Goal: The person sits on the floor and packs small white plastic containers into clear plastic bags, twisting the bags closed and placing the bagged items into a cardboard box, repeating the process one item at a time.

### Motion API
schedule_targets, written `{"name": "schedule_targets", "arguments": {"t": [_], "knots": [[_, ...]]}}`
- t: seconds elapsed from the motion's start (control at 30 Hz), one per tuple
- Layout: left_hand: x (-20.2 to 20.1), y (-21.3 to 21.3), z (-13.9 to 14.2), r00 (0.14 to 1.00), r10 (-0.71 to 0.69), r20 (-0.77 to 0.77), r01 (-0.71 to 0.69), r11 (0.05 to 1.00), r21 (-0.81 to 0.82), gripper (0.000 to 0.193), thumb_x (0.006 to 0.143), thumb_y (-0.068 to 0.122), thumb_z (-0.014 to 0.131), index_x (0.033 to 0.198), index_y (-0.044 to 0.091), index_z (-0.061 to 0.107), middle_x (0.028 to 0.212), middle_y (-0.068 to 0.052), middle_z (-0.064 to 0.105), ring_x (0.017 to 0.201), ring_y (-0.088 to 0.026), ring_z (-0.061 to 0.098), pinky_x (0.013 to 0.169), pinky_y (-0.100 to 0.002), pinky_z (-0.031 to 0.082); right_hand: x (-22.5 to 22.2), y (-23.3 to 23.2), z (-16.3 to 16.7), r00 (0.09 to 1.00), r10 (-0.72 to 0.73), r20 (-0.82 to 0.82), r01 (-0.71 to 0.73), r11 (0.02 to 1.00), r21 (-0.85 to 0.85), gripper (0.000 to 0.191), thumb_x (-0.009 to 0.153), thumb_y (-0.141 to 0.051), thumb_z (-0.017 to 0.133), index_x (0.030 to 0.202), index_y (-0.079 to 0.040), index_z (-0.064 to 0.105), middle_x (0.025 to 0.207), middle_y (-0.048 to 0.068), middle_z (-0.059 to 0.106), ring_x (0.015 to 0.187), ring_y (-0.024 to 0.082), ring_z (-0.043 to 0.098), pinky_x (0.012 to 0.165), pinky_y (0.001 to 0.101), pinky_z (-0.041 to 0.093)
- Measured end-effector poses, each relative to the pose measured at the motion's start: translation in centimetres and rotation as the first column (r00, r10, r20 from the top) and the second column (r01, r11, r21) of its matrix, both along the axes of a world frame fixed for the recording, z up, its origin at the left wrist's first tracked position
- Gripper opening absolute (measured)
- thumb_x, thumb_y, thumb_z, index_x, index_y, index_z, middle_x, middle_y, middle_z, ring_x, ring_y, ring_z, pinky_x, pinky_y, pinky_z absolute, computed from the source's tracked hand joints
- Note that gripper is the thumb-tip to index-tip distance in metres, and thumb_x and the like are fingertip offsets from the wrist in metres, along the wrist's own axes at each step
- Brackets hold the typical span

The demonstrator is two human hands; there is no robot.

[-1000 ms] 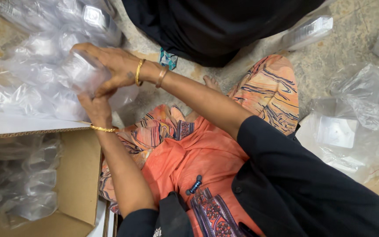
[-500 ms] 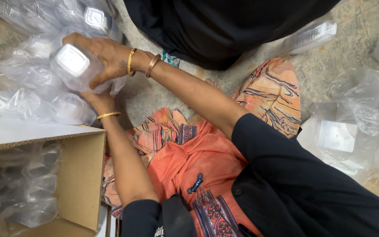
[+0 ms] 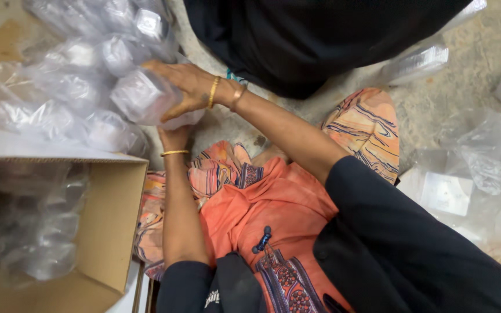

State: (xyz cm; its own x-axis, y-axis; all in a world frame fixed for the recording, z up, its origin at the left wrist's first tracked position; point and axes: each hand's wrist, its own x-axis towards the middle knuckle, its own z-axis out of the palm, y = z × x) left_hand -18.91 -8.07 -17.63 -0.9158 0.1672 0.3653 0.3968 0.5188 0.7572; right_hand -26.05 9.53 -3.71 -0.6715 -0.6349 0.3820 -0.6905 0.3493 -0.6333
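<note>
We see the right hand (image 3: pixel 184 87) laid flat with its fingers spread over the top of a clear plastic-wrapped packet (image 3: pixel 140 98), pressing on it from above, two gold bangles (image 3: pixel 224 94) sitting at the wrist. The left hand (image 3: pixel 174 138) comes up from below the same packet; only its heel and wrist show, with one thin gold bangle (image 3: pixel 174 153), so we cannot tell whether its fingers are curled or open under the wrap. The packet is held between the two hands, at the near edge of a heap of similar clear bagged packets (image 3: pixel 59 98) that spreads to the left and upward. Just below that heap stands an open cardboard box (image 3: pixel 111 232), its near wall brown, with more crumpled clear bags (image 3: pixel 24 232) lying inside. Between the arms we see the lap, covered in orange cloth (image 3: pixel 273 208) with a patterned hem, and the dark sleeves (image 3: pixel 413 243) of the wearer. Across the top, a second person in black clothing (image 3: pixel 320 40) sits close, facing us. To the right, on the concrete floor (image 3: pixel 459 87), lie more clear bags (image 3: pixel 476 174), well apart from the hands, one showing a flat white square piece (image 3: pixel 445 194)
</note>
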Motion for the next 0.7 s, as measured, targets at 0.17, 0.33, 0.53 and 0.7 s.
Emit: {"name": "schedule_targets", "arguments": {"t": [0.17, 0.33, 0.53, 0.7], "knots": [[5.5, 1.5, -0.6, 0.998, 0.003, -0.061, -0.007, 0.998, -0.069, 0.039, 0.082, 0.019, 0.081, 0.116, 0.008, 0.068, 0.113, -0.012, 0.069, 0.106, -0.033, 0.066, 0.09, -0.045, 0.053, 6.2, 2.3, 4.7, 1.0, 0.005, 0.02, -0.004, 0.999, -0.045, 0.114, 0.078, -0.058, 0.093, 0.16, -0.011, 0.03, 0.153, 0.02, 0.054, 0.131, 0.04, 0.061, 0.109, 0.0437, 0.053], [15.3, 0.4, 1.0, 0.998, 0.032, -0.058, -0.041, 0.986, -0.162, 0.028, 0.085, 0.023, 0.079, 0.109, 0.01, 0.074, 0.105, -0.01, 0.072, 0.1, -0.033, 0.068, 0.086, -0.045, 0.054, 12.3, -0.2, 10.4, 0.993, 0.115, -0.026, -0.114, 0.993, 0.01, 0.116, 0.078, -0.062, 0.09, 0.16, -0.008, 0.028, 0.156, 0.018, 0.052, 0.129, 0.036, 0.065, 0.099, 0.0404, 0.058], [24.9, -3.6, 9.3, 0.921, 0.253, 0.296, -0.345, 0.882, 0.319, 0.03, 0.094, 0.017, 0.074, 0.118, -0.002, 0.072, 0.117, -0.015, 0.074, 0.107, -0.028, 0.07, 0.094, -0.04, 0.057, 14.4, -10.6, 9.9, 0.948, 0.302, 0.098, -0.297, 0.953, -0.062, 0.107, 0.081, -0.061, 0.088, 0.155, -0.003, 0.037, 0.143, 0.023, 0.061, 0.12, 0.036, 0.069, 0.097, 0.0405, 0.06], [25.5, -5.4, 16.9, 0.716, 0.393, 0.576, -0.694, 0.49, 0.528, 0.067, 0.088, 0.02, 0.082, 0.14, -0.008, 0.05, 0.133, -0.016, 0.063, 0.114, -0.021, 0.063, 0.099, -0.033, 0.053, 13.3, -19.3, 6.4, 0.859, 0.359, 0.365, -0.331, 0.934, -0.138, 0.095, 0.087, -0.056, 0.084, 0.151, 0.002, 0.045, 0.14, 0.027, 0.064, 0.128, 0.039, 0.066, 0.11, 0.0444, 0.051]]}}
